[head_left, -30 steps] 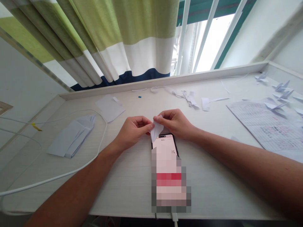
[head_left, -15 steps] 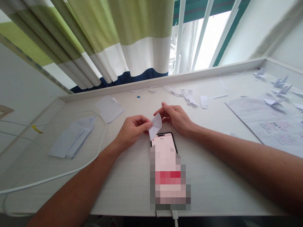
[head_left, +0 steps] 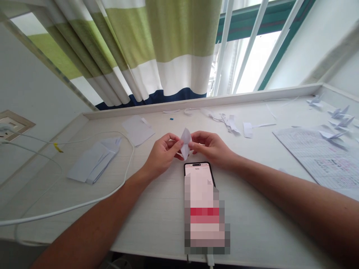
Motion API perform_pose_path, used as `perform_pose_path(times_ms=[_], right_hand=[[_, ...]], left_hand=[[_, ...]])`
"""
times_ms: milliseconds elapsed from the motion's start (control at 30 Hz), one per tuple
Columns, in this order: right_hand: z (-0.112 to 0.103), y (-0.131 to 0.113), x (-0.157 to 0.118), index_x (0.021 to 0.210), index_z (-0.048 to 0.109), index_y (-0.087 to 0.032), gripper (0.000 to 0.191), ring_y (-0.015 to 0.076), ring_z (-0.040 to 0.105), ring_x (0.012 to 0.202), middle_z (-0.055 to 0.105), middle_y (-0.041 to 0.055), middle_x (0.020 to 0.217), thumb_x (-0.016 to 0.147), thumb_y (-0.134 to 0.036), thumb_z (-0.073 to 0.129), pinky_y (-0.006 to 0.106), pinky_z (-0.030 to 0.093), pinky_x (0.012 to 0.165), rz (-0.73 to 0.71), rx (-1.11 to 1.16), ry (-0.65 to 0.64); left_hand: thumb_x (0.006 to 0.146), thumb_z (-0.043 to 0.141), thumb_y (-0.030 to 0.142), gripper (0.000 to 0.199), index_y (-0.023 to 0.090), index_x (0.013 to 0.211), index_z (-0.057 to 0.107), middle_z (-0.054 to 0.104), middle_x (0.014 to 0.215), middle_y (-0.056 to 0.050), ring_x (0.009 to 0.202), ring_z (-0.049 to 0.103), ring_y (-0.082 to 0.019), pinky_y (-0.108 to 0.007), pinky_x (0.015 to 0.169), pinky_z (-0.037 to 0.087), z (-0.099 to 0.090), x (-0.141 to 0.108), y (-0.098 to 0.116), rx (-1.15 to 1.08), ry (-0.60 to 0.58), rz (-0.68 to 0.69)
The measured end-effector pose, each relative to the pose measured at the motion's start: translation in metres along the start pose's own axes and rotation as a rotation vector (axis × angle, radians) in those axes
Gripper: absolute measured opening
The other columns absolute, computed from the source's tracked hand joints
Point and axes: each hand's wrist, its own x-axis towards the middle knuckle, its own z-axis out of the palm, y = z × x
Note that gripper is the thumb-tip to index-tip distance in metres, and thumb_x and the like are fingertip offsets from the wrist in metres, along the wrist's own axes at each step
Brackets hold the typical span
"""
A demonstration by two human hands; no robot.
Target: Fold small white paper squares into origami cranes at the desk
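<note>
A small piece of folded white paper [head_left: 185, 140], diamond-shaped with pointed ends at top and bottom, is held up between both hands above the desk. My left hand [head_left: 165, 153] pinches its left edge between thumb and fingers. On the opposite edge my right hand [head_left: 209, 147] grips it the same way, thumb toward me. Just below the hands lies a phone [head_left: 198, 173] with its screen lit and partly pixelated. A white cable is plugged into its near end.
Folded paper cranes [head_left: 338, 112] stand at the right by a written sheet [head_left: 316, 157]. Paper scraps [head_left: 230, 123] lie toward the back. On the left are stacked paper sheets [head_left: 94, 160], another sheet [head_left: 138, 130] and a looping white cable [head_left: 123, 183]. A curtain [head_left: 174, 48] hangs behind the desk.
My right hand has closed onto the paper's right edge, where its fingers were apart before. The paper has turned more upright. The whole view has shifted slightly.
</note>
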Motion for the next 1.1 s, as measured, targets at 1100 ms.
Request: perform_pose_path(times_ms=[1100], right_hand=[[0.0006,-0.0021,-0.0006,0.079,0.075,-0.018,0.04,0.018,0.063,0.077,0.074,0.0036,0.082,0.075,-0.056,0.088,0.032,0.048,0.071,0.066,-0.139,0.085]], left_hand=[[0.073,0.092,0.027,0.047,0.018,0.115,0.073,0.082,0.103,-0.008,0.095,0.076,-0.021,-0.035,0.088,0.059,-0.0023,-0.0008,-0.0074,0.039,-0.088,0.037]])
